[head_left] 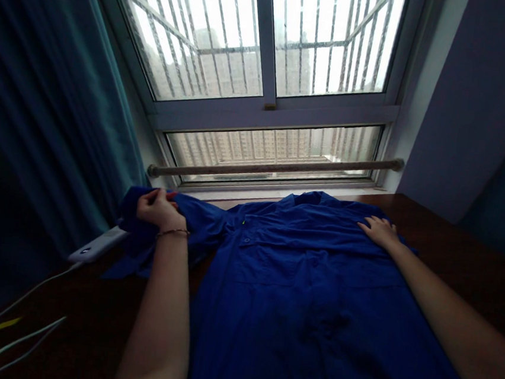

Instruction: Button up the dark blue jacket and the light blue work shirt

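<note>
A blue shirt (306,284) lies spread flat on a dark wooden table (453,238), collar toward the window. My left hand (158,207) is closed on the shirt's left sleeve (141,232), which is bunched up at the table's far left. A thin bracelet sits on that wrist. My right hand (380,230) rests open and flat on the shirt's right shoulder, fingers stretched out.
A white phone (97,245) lies at the table's left edge with a cable (28,296) running from it; more white cables and a yellow slip (0,325) lie at the near left. A teal curtain (50,104) hangs left. A barred window (273,66) and rail (276,167) stand behind.
</note>
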`<state>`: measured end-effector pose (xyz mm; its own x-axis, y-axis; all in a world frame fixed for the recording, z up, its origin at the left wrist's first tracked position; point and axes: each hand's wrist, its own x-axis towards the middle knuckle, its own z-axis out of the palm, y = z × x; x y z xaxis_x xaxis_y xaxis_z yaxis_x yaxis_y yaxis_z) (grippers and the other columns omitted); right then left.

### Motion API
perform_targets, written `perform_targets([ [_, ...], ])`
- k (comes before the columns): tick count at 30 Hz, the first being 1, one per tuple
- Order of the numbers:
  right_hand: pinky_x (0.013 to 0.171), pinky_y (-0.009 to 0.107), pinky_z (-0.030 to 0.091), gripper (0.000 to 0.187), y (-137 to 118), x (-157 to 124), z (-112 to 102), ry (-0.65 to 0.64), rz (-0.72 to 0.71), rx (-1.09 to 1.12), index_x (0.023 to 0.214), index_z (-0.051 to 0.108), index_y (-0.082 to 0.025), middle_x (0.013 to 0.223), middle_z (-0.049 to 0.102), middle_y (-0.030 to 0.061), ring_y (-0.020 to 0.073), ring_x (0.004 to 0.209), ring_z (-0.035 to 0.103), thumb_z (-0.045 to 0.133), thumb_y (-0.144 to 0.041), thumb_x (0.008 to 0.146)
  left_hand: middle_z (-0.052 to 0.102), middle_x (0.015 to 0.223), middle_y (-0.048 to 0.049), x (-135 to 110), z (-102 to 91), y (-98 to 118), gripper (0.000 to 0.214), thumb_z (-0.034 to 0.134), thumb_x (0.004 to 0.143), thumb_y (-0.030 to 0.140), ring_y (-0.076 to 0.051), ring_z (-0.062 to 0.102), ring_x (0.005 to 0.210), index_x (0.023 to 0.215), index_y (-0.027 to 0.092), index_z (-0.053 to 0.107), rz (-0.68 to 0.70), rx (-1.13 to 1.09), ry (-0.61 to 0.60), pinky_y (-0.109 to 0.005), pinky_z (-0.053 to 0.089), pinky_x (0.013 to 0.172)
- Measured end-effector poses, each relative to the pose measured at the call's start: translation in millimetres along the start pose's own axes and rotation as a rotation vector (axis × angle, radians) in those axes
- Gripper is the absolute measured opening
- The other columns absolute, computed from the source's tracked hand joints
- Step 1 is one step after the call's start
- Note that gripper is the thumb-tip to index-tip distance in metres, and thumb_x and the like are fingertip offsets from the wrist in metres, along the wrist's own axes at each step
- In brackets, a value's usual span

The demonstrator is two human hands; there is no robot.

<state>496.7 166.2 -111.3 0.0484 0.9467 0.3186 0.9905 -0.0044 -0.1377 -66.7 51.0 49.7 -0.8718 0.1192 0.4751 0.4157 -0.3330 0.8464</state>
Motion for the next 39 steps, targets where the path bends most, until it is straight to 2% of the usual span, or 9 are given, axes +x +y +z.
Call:
perform_targets([
  [2,0.091,0.054,0.027,0.049,-0.4,2.1,1.5,0.12,-0.056,0.001,0.109,0.057,-0.018,0.121,0.049,0.0126,0.0343,0.115,0.034,0.04,-0.052,0.078,0.051,0.056,0.0044,-35.8,21.4,32.9,0.011,0.052,0.075,0.022,-0.007,0.048,0.044,0.081,0.012,0.049,0.062,-0.092,-0.149,-0.016,0.032,0.036],
  [4,0.094,0.048,0.028,0.044,-1.8,4.7,0.8,0.258,-0.156,0.028,0.106,0.058,-0.013,0.117,0.051,0.0146,0.0308,0.115,0.035,0.043,-0.044,0.078,0.054,0.055,0.0028,-88.6,35.6,63.5,0.016,0.054,0.074,0.026,-0.008,0.049,0.044,0.082,0.012,0.053,0.126,-0.095,-0.52,-0.017,0.034,0.038],
  [9,0.093,0.037,0.034,0.034,-4.2,7.0,-6.7,0.43,-0.282,0.183,0.101,0.058,-0.009,0.105,0.058,0.0132,0.0228,0.102,0.048,0.041,-0.03,0.08,0.065,0.074,-0.0007,-214.1,26.0,103.3,0.052,0.068,0.061,0.038,-0.012,0.058,0.056,0.107,0.019,0.056,0.299,0.143,-2.181,-0.021,0.044,0.053],
  [12,0.088,0.037,0.039,0.034,-4.7,5.0,-10.7,0.414,-0.208,0.271,0.101,0.058,-0.011,0.102,0.06,0.013,0.0229,0.096,0.054,0.038,-0.03,0.081,0.066,0.089,-0.003,-235.1,12.4,109.5,0.065,0.068,0.06,0.041,-0.016,0.061,0.074,0.119,0.018,0.049,0.377,0.321,-2.6,-0.022,0.045,0.063],
  [17,0.079,0.037,0.046,0.039,-22.0,1.3,-27.7,0.238,0.02,0.591,0.099,0.057,-0.015,0.094,0.064,0.0124,0.0237,0.085,0.061,0.035,-0.043,0.083,0.064,0.095,-0.0058,-204.9,22.2,102.1,0.043,0.054,0.075,0.036,-0.015,0.059,0.08,0.114,0.017,0.052,0.625,0.25,-2.055,-0.022,0.043,0.07],
  [23,0.049,0.031,0.052,0.073,-45.4,-0.7,-65.0,-0.275,0.516,1.011,0.11,0.045,-0.01,0.083,0.065,0.0181,0.0204,0.059,0.063,0.022,-0.07,0.076,0.065,0.089,-0.0066,-150.3,53.9,52.7,0.025,0.043,0.08,0.024,-0.017,0.059,0.084,0.093,0.016,0.062,0.662,0.572,-1.425,-0.025,0.043,0.076],
  [28,0.042,0.026,0.049,0.062,-48.9,-7.5,-74.6,-0.654,0.374,0.831,0.09,0.056,-0.01,0.065,0.063,0.0112,0.0181,0.053,0.06,0.063,-0.061,0.058,0.056,0.112,-0.0136,-124.8,52.9,-7.5,0.039,0.049,0.077,0.033,-0.024,0.05,0.105,0.109,0.012,0.054,0.589,0.98,-1.167,-0.032,0.038,0.089],
  [34,0.056,0.029,0.05,0.037,-71.6,-16.5,-74.4,-0.589,0.167,0.877,0.083,0.059,-0.01,0.073,0.065,0.0102,0.0198,0.066,0.061,0.068,-0.041,0.063,0.041,0.13,-0.0087,-149.0,34.4,-65.0,0.044,0.029,0.084,0.044,-0.026,0.032,0.121,0.119,0.021,0.046,0.508,1.086,-1.157,-0.046,0.027,0.097],
  [39,0.08,0.032,0.044,0.041,-69.9,-4.7,-111.1,0.121,-0.074,0.755,0.103,0.056,-0.013,0.099,0.062,0.011,0.023,0.091,0.057,0.051,-0.044,0.077,0.04,0.129,-0.0159,-144.0,38.0,-55.4,0.055,0.025,0.082,0.052,-0.033,0.031,0.121,0.118,0.016,0.046,0.368,1.132,-1.063,-0.053,0.027,0.093],
])
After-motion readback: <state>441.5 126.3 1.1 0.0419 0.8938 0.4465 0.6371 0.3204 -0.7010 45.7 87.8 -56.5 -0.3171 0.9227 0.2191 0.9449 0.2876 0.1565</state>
